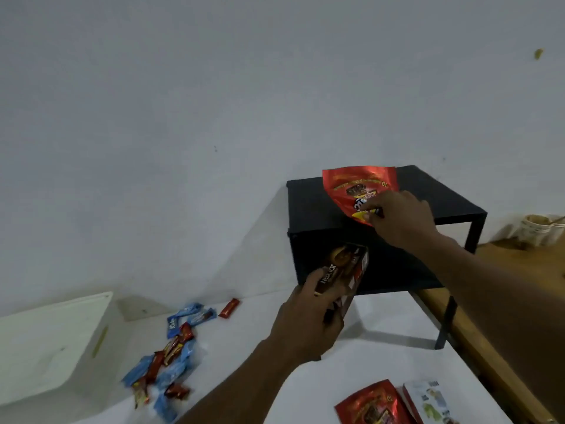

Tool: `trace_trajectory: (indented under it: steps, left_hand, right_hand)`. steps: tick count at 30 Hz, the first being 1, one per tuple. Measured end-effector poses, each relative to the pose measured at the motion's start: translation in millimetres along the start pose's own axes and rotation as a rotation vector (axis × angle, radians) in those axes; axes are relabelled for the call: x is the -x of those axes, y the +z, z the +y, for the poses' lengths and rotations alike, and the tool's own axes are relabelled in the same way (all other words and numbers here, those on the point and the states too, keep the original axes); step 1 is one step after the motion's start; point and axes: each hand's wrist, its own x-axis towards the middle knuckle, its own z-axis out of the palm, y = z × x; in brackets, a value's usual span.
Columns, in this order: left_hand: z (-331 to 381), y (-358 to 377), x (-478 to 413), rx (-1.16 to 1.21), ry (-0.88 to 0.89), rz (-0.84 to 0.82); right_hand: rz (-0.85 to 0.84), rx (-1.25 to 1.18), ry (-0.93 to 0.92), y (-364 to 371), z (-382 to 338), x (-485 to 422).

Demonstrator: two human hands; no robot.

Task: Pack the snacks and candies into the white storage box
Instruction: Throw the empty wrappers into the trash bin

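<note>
Right hand: your right hand (400, 220) is pinching a red snack pouch (354, 191) by its lower end, holding it upright over the black shelf (312, 206).
Left hand: your left hand (305, 319) is gripping a brown biscuit box (342, 276), its far end poking into the shelf's opening.
Loose candies: blue and red wrapped candies (171, 353) are lying scattered toward the tabletop's left edge (one red bar (229, 308) is sitting apart, nearer the wall).
Near edge: a second red pouch (373, 403) and a white carton (431, 402) are lying side by side.
White storage box: its white lid (46, 344) is leaning at the left edge.
</note>
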Motion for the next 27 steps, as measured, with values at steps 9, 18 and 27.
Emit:
trace_trajectory:
  steps: [9,18,27]
  left_hand:
    - [-75,-171,208,-0.227,-0.182,0.236]
    - [-166,-302,622,-0.263,-0.861,0.440]
    - [-93,-115,1045,0.137,-1.702,0.278]
  right_hand:
    - [-0.204,-0.337,-0.356,-1,-253,69]
    - [-0.585,-0.621,-0.653,61,-603,320]
    - [-1.431,-0.364,-0.862,287,-721,770]
